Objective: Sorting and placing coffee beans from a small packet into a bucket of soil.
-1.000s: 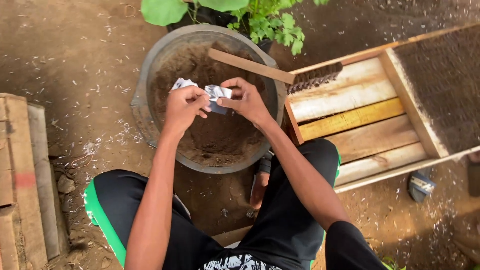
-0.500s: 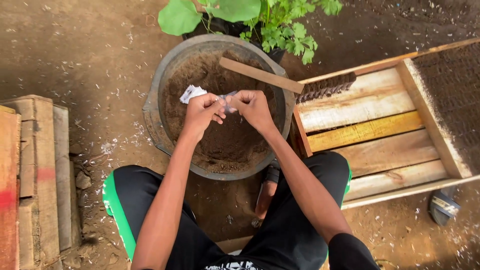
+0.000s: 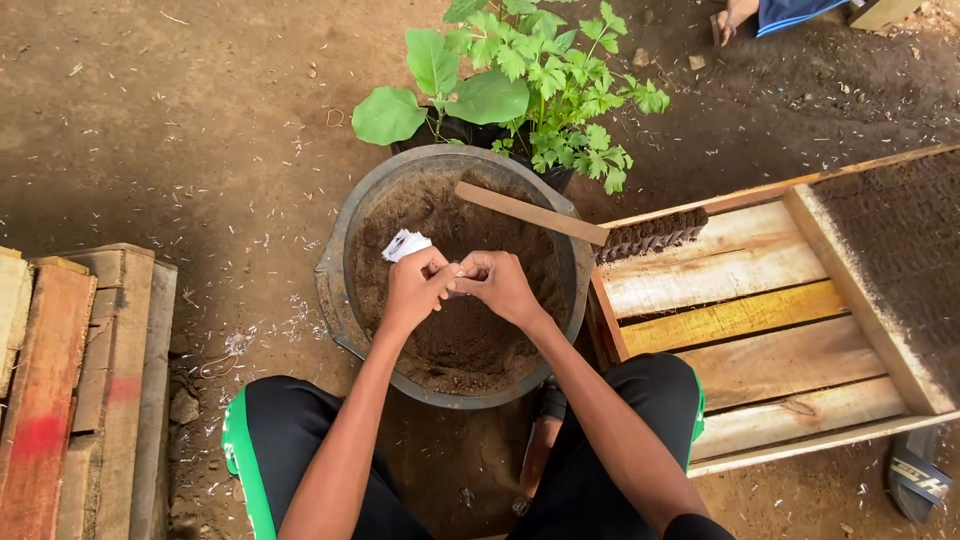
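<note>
A round grey basin point(image 3: 340, 300) full of dark soil sits on the dirt ground between my knees. Above the soil my left hand point(image 3: 413, 288) and my right hand point(image 3: 503, 284) meet, both pinching a small white paper packet point(image 3: 405, 244). The packet's crumpled end sticks out past my left thumb. A flat wooden stick point(image 3: 528, 213) rests across the basin's far rim.
Leafy green plants point(image 3: 520, 70) in a dark bag stand behind the basin. A slatted wooden frame point(image 3: 760, 310) with mesh and a strip of dark seedling cells point(image 3: 652, 235) lies at right. Stacked planks point(image 3: 80, 380) are at left. A sandal point(image 3: 918, 475) lies bottom right. Another person's foot point(image 3: 735, 14) shows at the top.
My hands have drawn closer together over the soil and the packet is folded smaller between them. The view has tilted up, showing more of the plants.
</note>
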